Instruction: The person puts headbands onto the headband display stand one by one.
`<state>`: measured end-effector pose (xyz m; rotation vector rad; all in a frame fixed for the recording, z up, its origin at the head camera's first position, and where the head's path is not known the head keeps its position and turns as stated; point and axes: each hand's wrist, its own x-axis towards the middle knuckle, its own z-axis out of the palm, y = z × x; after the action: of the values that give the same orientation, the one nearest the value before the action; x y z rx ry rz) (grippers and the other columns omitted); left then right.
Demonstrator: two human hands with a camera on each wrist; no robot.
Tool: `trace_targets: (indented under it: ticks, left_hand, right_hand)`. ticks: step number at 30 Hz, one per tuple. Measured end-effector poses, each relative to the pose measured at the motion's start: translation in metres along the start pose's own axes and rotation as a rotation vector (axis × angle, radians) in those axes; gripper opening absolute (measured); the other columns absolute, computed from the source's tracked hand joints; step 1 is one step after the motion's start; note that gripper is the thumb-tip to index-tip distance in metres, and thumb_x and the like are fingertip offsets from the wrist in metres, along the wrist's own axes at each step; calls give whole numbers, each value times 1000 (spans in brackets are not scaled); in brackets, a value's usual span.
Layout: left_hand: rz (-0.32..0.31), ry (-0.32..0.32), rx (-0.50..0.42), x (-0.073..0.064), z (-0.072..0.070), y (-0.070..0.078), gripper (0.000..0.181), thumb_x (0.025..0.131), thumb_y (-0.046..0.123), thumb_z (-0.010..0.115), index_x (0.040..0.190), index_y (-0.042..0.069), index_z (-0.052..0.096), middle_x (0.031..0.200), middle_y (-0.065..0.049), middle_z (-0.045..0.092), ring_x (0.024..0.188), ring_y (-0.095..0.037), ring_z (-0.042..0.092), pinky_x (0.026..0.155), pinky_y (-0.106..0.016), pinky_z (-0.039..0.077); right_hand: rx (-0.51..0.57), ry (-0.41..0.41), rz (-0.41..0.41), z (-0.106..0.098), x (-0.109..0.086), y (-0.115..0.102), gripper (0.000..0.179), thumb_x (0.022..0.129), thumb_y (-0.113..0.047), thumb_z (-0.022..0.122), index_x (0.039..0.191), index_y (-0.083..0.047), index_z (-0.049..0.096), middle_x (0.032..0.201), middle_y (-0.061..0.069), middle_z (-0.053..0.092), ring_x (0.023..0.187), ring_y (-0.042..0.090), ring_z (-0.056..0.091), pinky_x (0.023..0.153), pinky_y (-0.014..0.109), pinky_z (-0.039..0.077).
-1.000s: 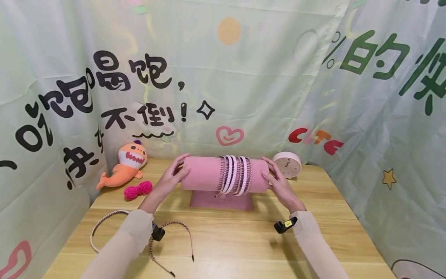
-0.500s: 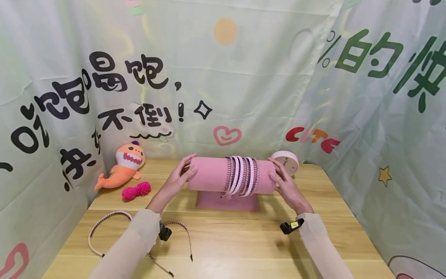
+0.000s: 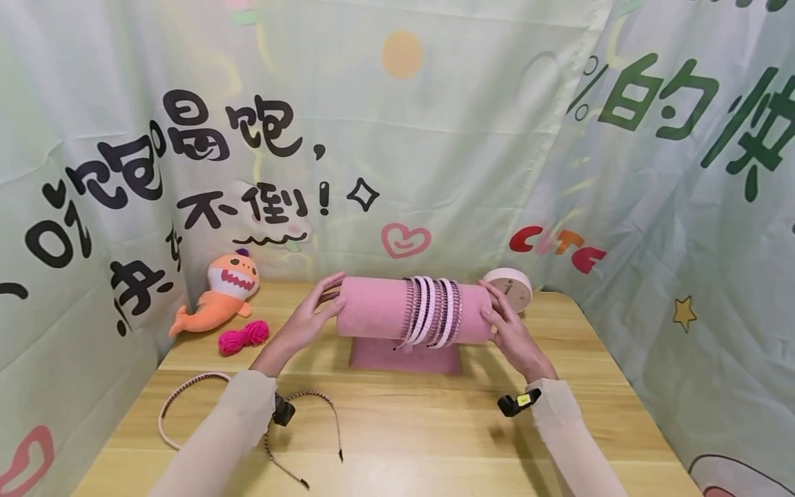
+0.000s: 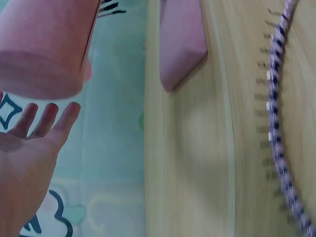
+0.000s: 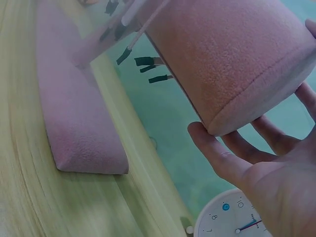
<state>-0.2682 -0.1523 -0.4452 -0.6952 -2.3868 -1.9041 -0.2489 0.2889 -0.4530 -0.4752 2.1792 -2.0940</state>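
A pink plush headband stand [image 3: 373, 308], a horizontal roll on a flat base [image 3: 406, 360], stands mid-table. Several white and dark headbands [image 3: 428, 310] with comb-like teeth ring the roll, right of its middle. My left hand [image 3: 301, 326] is at the roll's left end; the left wrist view shows its fingers [image 4: 61, 123] extended, with a small gap to the end face. My right hand [image 3: 512, 338] holds the opposite end, fingers [image 5: 212, 148] bent around the edge of the roll [image 5: 237, 54]. A striped toothed headband [image 4: 276, 108] lies on the table near my left wrist.
A paler headband [image 3: 166, 407] lies at the left, partly hidden by my sleeve. Pink yarn [image 3: 243, 338] and an orange shark plush [image 3: 226, 297] are at the back left. A round white clock [image 3: 512, 286] stands behind my right hand. Printed curtains surround the table [image 3: 397, 428].
The headband stand and both hands have shifted a little to the right between the first two frames. Since then my left hand has drawn back slightly leftward from the roll's end.
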Motion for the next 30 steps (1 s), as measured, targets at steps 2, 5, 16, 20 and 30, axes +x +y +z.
trace_targets:
  ticks: [2, 5, 16, 20, 30]
  left_hand:
    - [2, 2, 4, -4, -7, -2, 58, 116, 27, 55, 169, 14, 36, 170, -17, 41, 155, -45, 42, 120, -61, 46]
    - [-3, 3, 46, -11, -19, -4, 56, 116, 26, 56, 167, 10, 39, 167, -19, 46, 151, -46, 47, 118, -58, 49]
    - [-122, -145, 257, -44, -61, -23, 45, 108, 35, 70, 147, 13, 65, 151, -16, 64, 139, -36, 60, 116, -60, 50]
    - [-160, -214, 296, -56, -69, -29, 42, 106, 35, 73, 142, 13, 70, 145, -13, 69, 134, -32, 64, 112, -56, 52]
    - [-124, -371, 318, -79, -76, -39, 31, 105, 22, 74, 135, 13, 72, 134, -13, 74, 123, -29, 68, 97, -35, 56]
  right_hand:
    - [-1, 0, 1, 0, 0, 0, 60, 119, -29, 44, 175, -28, 21, 168, 6, 29, 134, 8, 54, 98, 31, 60]
    - [0, 0, 0, 0, 0, 1, 61, 119, -28, 44, 175, -28, 21, 169, 6, 29, 134, 7, 54, 98, 31, 59]
    - [2, -6, 1, -2, 0, 2, 60, 119, -27, 44, 175, -29, 21, 170, 7, 28, 134, 7, 55, 98, 31, 59]
    - [5, -5, 3, -1, 0, 1, 60, 119, -27, 44, 175, -29, 21, 169, 6, 29, 134, 7, 55, 99, 31, 59]
    - [3, -3, -1, 0, -1, 1, 60, 119, -27, 44, 175, -28, 21, 168, 4, 30, 133, 8, 55, 98, 31, 59]
